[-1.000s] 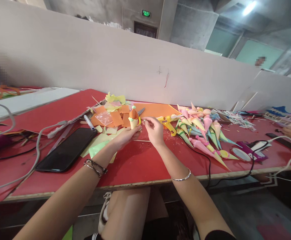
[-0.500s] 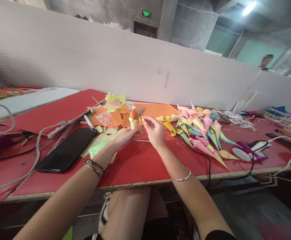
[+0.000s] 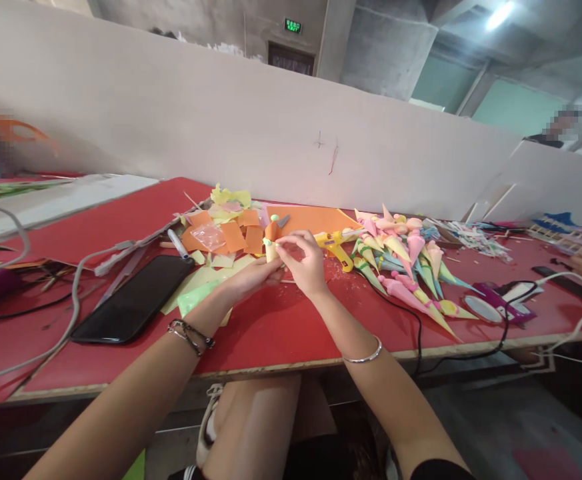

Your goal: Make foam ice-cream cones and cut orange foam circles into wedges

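Both forearms stretch over the red table (image 3: pixel 281 333). The left hand (image 3: pixel 249 275) grips the base of a small orange cone (image 3: pixel 271 239), upright just above the tabletop, while the right hand (image 3: pixel 309 264) curls in, fingertips pinching its side. A glue gun (image 3: pixel 335 245) and cone pile (image 3: pixel 405 260) lie beyond.

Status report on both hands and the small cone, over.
Left hand grips foam cone from below. Right hand pinches its side. Yellow glue gun lies close beside right hand.

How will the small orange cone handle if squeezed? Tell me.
Probably very light: the left hand holds the cone by fingertips alone. Likely soft and crushable, like the thin orange scraps behind it. Laid down, the taper may roll in a curve.
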Motion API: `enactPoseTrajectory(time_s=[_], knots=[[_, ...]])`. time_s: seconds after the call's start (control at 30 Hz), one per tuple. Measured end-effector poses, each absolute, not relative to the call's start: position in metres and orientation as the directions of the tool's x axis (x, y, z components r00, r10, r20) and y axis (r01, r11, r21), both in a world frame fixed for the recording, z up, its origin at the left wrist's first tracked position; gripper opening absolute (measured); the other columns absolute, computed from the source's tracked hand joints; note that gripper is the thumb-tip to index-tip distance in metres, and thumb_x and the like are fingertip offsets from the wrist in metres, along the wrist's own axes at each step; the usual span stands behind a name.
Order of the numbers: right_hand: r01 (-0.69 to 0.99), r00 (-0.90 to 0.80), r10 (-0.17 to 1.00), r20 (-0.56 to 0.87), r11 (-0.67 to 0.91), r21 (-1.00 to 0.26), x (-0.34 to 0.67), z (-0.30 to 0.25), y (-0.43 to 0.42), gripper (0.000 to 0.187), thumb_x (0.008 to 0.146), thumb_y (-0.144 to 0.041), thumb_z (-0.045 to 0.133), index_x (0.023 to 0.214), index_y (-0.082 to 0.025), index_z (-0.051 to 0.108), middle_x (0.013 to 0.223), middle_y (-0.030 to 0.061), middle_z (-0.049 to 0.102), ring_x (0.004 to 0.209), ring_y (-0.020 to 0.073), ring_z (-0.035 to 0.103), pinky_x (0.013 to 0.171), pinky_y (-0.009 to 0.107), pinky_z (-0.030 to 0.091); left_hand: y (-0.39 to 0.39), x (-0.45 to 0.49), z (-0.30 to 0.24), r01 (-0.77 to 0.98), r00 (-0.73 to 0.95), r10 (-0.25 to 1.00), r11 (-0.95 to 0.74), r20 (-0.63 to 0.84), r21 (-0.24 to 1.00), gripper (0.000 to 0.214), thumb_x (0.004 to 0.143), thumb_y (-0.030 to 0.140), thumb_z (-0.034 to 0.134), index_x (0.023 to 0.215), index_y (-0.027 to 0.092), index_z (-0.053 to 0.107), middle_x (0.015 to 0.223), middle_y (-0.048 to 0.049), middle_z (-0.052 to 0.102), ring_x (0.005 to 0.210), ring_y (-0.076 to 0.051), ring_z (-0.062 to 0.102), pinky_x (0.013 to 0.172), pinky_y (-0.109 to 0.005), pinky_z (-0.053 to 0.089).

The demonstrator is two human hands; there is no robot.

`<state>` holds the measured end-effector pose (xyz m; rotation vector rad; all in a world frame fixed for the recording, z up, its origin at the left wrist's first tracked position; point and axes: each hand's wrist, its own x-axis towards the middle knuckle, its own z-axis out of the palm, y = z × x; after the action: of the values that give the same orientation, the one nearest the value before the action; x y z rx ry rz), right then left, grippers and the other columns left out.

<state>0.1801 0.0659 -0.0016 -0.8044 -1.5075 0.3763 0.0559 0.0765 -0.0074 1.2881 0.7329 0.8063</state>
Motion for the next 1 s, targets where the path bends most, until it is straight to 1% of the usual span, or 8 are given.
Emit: enactPoseTrajectory(time_s=[0.13, 0.3, 0.4, 0.47, 0.6, 0.67, 0.8, 1.0], knots=[[0.231, 0.064, 0.68, 0.73, 0.702, -0.674, 0.18, -0.002, 0.066, 0.006, 0.077, -0.023, 0.06, 0.08, -0.024, 0.065, 0.086, 0.0018, 0.054, 0.081, 0.0145, 0.059, 0.076, 0.029, 0.052, 0.077, 0.056, -0.008, -0.097, 0.542, 0.84, 0.106, -0.037, 0.99, 0.052, 0.057, 0.057, 0.069, 0.058, 0.019, 0.034, 0.05, 0.0096, 0.025, 0.045, -0.003, 0.019, 0.045, -0.022, 0.013], [0.228, 0.064, 0.692, 0.719, 0.692, -0.685, 0.181, -0.003, 0.067, 0.01, 0.08, -0.029, 0.057, 0.08, -0.026, 0.067, 0.088, 0.0025, 0.055, 0.088, 0.0156, 0.058, 0.08, 0.031, 0.051, 0.075, 0.056, -0.006, -0.094, 0.548, 0.836, 0.105, -0.037, 0.99, 0.051, 0.058, 0.057, 0.069, 0.059, 0.019, 0.035, 0.05, 0.0097, 0.024, 0.045, -0.003, 0.019, 0.044, -0.022, 0.013], [0.195, 0.071, 0.699, 0.711, 0.689, -0.698, 0.18, -0.004, 0.068, 0.01, 0.08, -0.028, 0.057, 0.081, -0.024, 0.065, 0.089, 0.0026, 0.056, 0.083, 0.0148, 0.06, 0.077, 0.031, 0.053, 0.074, 0.057, -0.005, -0.087, 0.545, 0.838, 0.1, -0.037, 0.991, 0.051, 0.057, 0.057, 0.069, 0.059, 0.019, 0.035, 0.05, 0.0094, 0.026, 0.045, -0.003, 0.02, 0.044, -0.022, 0.013], [0.172, 0.083, 0.711, 0.698, 0.68, -0.713, 0.18, -0.005, 0.07, 0.01, 0.079, -0.029, 0.057, 0.086, -0.024, 0.064, 0.092, 0.0028, 0.058, 0.082, 0.0142, 0.06, 0.077, 0.03, 0.053, 0.074, 0.057, -0.005, -0.081, 0.539, 0.842, 0.095, -0.037, 0.992, 0.05, 0.058, 0.057, 0.068, 0.058, 0.019, 0.035, 0.05, 0.009, 0.027, 0.045, -0.003, 0.02, 0.043, -0.022, 0.014], [0.09, 0.058, 0.764, 0.643, 0.637, -0.765, 0.178, -0.009, 0.072, 0.029, 0.078, -0.03, 0.058, 0.106, -0.025, 0.058, 0.105, 0.0046, 0.062, 0.093, 0.0153, 0.062, 0.081, 0.03, 0.054, 0.073, 0.057, -0.005, -0.068, 0.527, 0.849, 0.093, -0.044, 0.993, 0.048, 0.059, 0.055, 0.069, 0.058, 0.018, 0.038, 0.05, 0.0083, 0.03, 0.045, -0.004, 0.023, 0.043, -0.023, 0.015], [0.052, 0.021, 0.79, 0.613, 0.611, -0.79, 0.177, -0.01, 0.074, 0.034, 0.079, -0.031, 0.057, 0.112, -0.025, 0.056, 0.109, 0.0053, 0.063, 0.097, 0.0164, 0.062, 0.082, 0.031, 0.054, 0.073, 0.056, -0.005, -0.06, 0.529, 0.847, 0.098, -0.051, 0.993, 0.048, 0.057, 0.055, 0.07, 0.059, 0.018, 0.039, 0.051, 0.0085, 0.03, 0.045, -0.004, 0.024, 0.044, -0.022, 0.016], [0.012, -0.024, 0.799, 0.601, 0.601, -0.799, 0.177, -0.012, 0.075, 0.034, 0.08, -0.032, 0.056, 0.113, -0.024, 0.056, 0.109, 0.0055, 0.066, 0.099, 0.0172, 0.063, 0.083, 0.031, 0.054, 0.073, 0.057, -0.004, -0.05, 0.532, 0.845, 0.097, -0.056, 0.994, 0.05, 0.055, 0.057, 0.071, 0.061, 0.018, 0.04, 0.051, 0.0088, 0.03, 0.046, -0.004, 0.024, 0.044, -0.022, 0.017], [0.069, 0.007, 0.787, 0.616, 0.615, -0.786, 0.177, -0.011, 0.074, 0.034, 0.08, -0.032, 0.055, 0.113, -0.024, 0.057, 0.104, 0.0049, 0.068, 0.095, 0.0172, 0.064, 0.079, 0.031, 0.055, 0.073, 0.056, -0.005, -0.035, 0.539, 0.841, 0.084, -0.051, 0.996, 0.048, 0.058, 0.056, 0.069, 0.06, 0.018, 0.039, 0.051, 0.0082, 0.031, 0.046, -0.004, 0.024, 0.045, -0.023, 0.017]])
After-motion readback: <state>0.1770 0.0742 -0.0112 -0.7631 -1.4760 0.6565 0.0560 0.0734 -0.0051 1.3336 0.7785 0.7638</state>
